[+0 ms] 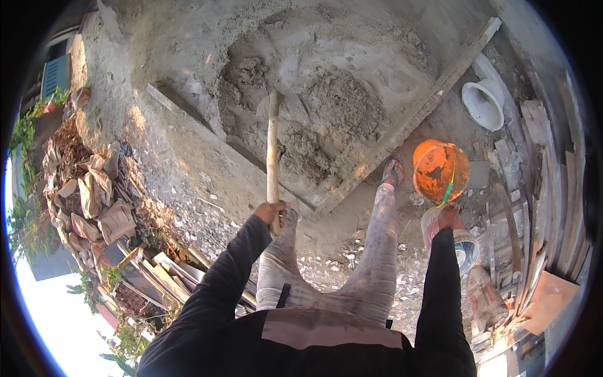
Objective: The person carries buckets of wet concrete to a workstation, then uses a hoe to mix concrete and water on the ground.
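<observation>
Beside a mound of mortar, an orange bucket is held by its green-grip handle in the closed right hand; its inside is smeared grey. A pole is clasped in the left hand, its far end over the mortar. Beneath the right hand, a pale bucket is partly hidden, its contents unseen, and what fills a grey bucket cannot be told. Beyond a board, a white basin is seen. Sacks are heaped at far left.
</observation>
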{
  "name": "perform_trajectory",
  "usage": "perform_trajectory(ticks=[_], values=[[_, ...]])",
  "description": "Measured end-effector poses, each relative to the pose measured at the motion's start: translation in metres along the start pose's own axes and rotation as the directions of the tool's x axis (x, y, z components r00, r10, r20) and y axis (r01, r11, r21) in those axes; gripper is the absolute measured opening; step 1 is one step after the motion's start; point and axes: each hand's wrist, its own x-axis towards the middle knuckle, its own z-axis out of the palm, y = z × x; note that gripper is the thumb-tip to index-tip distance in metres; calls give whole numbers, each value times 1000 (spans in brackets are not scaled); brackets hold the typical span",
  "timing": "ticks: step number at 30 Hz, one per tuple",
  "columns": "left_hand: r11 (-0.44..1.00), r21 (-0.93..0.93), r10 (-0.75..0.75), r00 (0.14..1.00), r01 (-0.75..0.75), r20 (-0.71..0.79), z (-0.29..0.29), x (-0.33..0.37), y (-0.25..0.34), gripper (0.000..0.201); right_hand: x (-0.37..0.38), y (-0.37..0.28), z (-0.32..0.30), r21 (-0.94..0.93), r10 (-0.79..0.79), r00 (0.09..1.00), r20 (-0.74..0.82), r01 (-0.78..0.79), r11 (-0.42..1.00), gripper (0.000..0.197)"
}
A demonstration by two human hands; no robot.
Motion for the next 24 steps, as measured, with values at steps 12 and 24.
perform_trajectory(ticks=[12, 24], values=[[985, 143, 109, 990, -96, -86, -29, 53, -158, 32, -265, -409, 259, 402, -138, 609, 781, -321, 857, 50], [616, 746, 474, 876, -255, -91, -141, 5, -197, 53, -353, -416, 187, 498, -205, 757, 621, -179, 848, 54]])
